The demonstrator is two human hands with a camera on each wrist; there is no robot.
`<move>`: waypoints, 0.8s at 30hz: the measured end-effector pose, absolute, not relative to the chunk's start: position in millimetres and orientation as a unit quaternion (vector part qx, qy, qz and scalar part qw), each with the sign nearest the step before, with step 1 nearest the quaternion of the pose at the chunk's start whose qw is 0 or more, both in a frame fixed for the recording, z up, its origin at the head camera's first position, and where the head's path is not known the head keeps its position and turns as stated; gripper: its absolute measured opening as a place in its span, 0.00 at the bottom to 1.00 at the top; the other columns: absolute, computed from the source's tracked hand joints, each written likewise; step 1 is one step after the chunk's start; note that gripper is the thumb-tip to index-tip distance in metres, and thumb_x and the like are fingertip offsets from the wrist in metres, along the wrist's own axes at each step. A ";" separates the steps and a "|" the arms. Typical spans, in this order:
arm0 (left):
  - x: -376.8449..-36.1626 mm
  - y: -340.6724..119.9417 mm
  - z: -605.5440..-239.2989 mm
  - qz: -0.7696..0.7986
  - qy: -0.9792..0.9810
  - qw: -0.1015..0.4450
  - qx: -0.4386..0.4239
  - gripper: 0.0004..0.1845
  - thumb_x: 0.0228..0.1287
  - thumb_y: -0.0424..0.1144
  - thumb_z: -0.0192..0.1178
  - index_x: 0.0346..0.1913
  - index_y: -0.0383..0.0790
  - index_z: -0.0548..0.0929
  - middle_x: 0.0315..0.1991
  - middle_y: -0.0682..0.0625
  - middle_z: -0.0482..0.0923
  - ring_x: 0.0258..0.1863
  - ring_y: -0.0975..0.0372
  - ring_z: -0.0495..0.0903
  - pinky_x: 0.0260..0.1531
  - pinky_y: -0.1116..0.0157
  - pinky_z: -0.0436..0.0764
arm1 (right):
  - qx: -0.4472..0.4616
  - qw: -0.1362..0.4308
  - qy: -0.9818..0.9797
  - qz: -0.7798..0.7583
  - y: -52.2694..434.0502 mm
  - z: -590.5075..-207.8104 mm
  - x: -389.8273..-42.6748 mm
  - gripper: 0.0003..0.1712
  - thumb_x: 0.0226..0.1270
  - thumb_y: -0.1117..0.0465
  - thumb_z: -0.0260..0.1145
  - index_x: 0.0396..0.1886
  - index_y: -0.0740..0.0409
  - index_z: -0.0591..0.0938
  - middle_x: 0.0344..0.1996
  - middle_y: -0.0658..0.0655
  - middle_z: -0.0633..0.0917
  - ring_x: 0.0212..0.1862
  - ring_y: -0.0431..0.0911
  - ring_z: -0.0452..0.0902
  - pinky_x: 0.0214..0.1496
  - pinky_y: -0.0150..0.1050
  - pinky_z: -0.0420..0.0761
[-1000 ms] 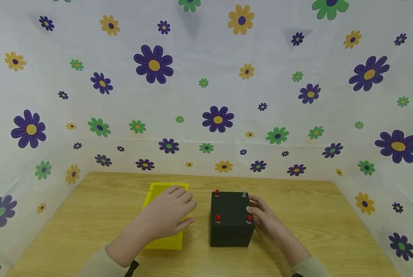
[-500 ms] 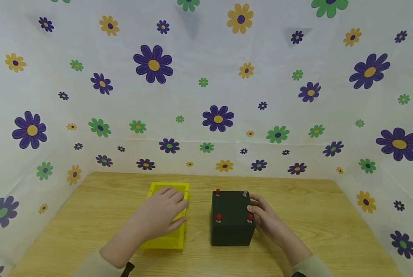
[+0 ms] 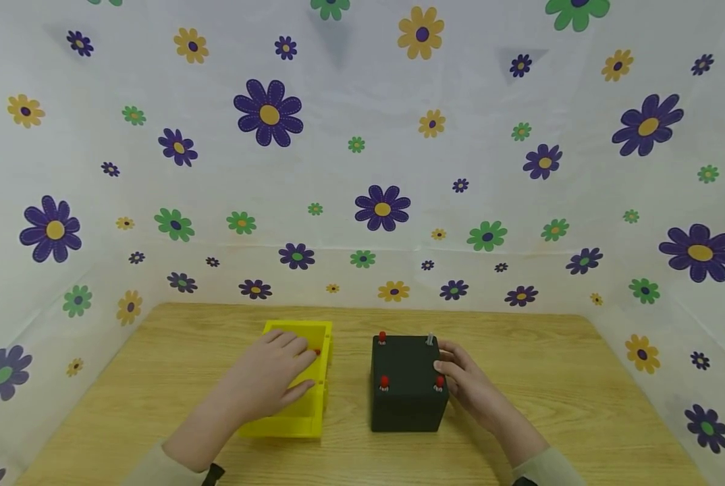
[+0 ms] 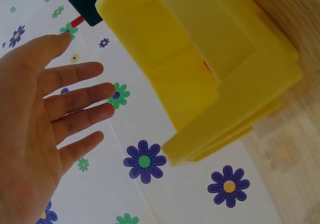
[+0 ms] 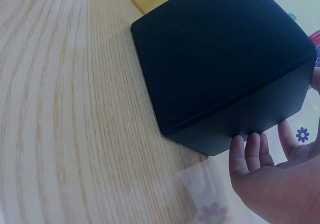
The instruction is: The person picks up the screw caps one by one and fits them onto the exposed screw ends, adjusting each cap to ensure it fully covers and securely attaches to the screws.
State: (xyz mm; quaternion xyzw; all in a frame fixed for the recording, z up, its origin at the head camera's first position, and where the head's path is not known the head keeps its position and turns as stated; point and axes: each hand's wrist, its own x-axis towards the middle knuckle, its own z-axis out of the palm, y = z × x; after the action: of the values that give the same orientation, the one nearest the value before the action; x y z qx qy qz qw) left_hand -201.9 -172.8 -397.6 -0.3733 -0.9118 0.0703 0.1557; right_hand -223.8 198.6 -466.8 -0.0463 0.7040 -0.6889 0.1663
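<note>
A yellow tray (image 3: 325, 337) lies on the wooden table left of centre. My left hand (image 3: 277, 374) hovers flat over it with straight, spread fingers (image 4: 82, 96) and holds nothing. A small red piece (image 3: 317, 352) shows inside the tray's far right corner. To the right stands a black box (image 3: 406, 398) with red pegs (image 3: 383, 383) at three top corners and a grey peg (image 3: 429, 339) at the far right one. My right hand (image 3: 460, 378) rests against the box's right side, its fingertips (image 5: 250, 151) touching the side wall and its thumb by the near right peg.
The table (image 3: 551, 378) is ringed on three sides by a white flower-printed sheet (image 3: 362, 169). Bare wood lies to the left of the tray, to the right of the box and along the front edge.
My left hand has slid left and back across the tray, uncovering its far right corner and the red piece. The right hand and the box have stayed put.
</note>
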 end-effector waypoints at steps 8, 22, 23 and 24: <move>-201.2 -182.1 -403.6 0.069 -0.922 0.142 -0.354 0.18 0.71 0.54 0.69 0.53 0.45 0.86 0.45 0.51 0.85 0.49 0.55 0.83 0.60 0.51 0.84 | -0.046 0.164 0.707 -0.686 197.8 -468.3 -223.1 0.35 0.81 0.57 0.57 0.81 0.59 0.59 0.78 0.66 0.64 0.67 0.46 0.73 0.73 0.39 0.74; -202.7 -191.0 -411.2 0.060 -0.939 0.100 -0.325 0.17 0.70 0.53 0.69 0.50 0.44 0.85 0.43 0.50 0.83 0.47 0.54 0.80 0.61 0.49 0.83 | -0.050 0.163 0.712 -0.681 199.3 -467.9 -224.8 0.36 0.81 0.56 0.58 0.82 0.58 0.58 0.78 0.66 0.64 0.68 0.47 0.72 0.76 0.42 0.71; -202.8 -191.5 -411.7 0.059 -0.940 0.095 -0.322 0.17 0.70 0.53 0.69 0.50 0.44 0.85 0.44 0.50 0.84 0.48 0.54 0.80 0.62 0.48 0.83 | -0.049 0.163 0.712 -0.681 199.4 -468.0 -224.8 0.36 0.81 0.56 0.58 0.82 0.58 0.58 0.78 0.66 0.64 0.67 0.47 0.72 0.76 0.43 0.71; -202.9 -192.0 -411.9 0.057 -0.942 0.091 -0.318 0.18 0.71 0.53 0.69 0.51 0.44 0.86 0.46 0.49 0.84 0.49 0.53 0.81 0.63 0.48 0.82 | -0.050 0.163 0.712 -0.681 199.6 -468.2 -224.8 0.36 0.81 0.56 0.58 0.82 0.58 0.58 0.78 0.66 0.64 0.67 0.46 0.72 0.76 0.43 0.70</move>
State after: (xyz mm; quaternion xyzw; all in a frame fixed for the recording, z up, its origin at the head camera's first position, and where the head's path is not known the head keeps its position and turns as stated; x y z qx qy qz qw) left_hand -202.9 -192.0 -411.9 -0.3182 -0.9420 0.0566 0.0906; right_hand -224.8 199.6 -468.2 -0.0497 0.7120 -0.6813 0.1626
